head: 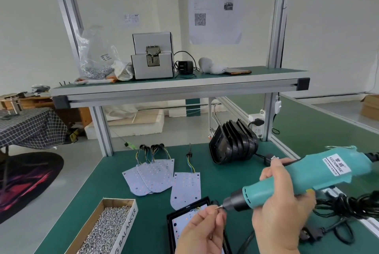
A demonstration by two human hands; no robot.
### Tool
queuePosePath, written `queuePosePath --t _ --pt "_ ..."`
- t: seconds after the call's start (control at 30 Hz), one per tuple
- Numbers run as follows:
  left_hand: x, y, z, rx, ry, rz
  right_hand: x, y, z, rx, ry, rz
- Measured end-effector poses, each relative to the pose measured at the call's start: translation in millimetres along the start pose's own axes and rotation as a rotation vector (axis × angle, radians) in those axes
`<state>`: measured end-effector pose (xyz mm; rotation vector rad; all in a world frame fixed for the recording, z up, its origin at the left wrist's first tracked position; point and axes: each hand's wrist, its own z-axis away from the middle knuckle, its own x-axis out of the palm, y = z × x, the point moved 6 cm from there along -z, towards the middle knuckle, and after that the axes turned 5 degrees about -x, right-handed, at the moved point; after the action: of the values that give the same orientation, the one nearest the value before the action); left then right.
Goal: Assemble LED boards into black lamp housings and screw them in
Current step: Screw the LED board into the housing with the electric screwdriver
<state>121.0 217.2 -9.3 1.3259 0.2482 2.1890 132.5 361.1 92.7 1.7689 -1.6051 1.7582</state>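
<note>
Fingers [220, 215], left hand [201, 233]: pinching a screw [217, 208] at the screwdriver [303, 177] tip. Right hand [283, 210] grips its body. Advise seating screw squarely.

Matt teal plastic screwdriver [307, 177]; shiny metal screws [106, 231]

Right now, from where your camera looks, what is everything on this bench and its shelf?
lamp housings: one stack, black, table back right
housing with board: one, black, near edge under the hands
LED boards: fanned pile, white, table centre
single LED board: one, white, right of the pile
screw box: one, holds silver screws, near left
feeder machine: one, grey, shelf
screw bag: one, clear, shelf left
adapter: one, black, shelf
phone: one, dark, shelf right
cable: one coil, black, table right
screwdriver: one, teal
left hand: pinches a small screw at the bit
right hand: grips the screwdriver
</note>
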Motion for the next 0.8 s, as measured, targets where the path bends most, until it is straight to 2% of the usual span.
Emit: queuePosePath --t 0.17,0.43,0.8 --pt "-3.6 0.9 16.6 -0.012 -0.062 0.016 -4.8 -4.5 -5.9 0.012 0.051 -0.030" --pt "1.1 -2.9 23.9 -0.042 -0.042 0.003 -3.3 -5.5 -6.5 -0.008 0.028 0.010" --pt "3.9 -10.5 31.3 -0.079 -0.073 0.104 -11.9 0.5 -8.7 -0.004 0.056 0.034"
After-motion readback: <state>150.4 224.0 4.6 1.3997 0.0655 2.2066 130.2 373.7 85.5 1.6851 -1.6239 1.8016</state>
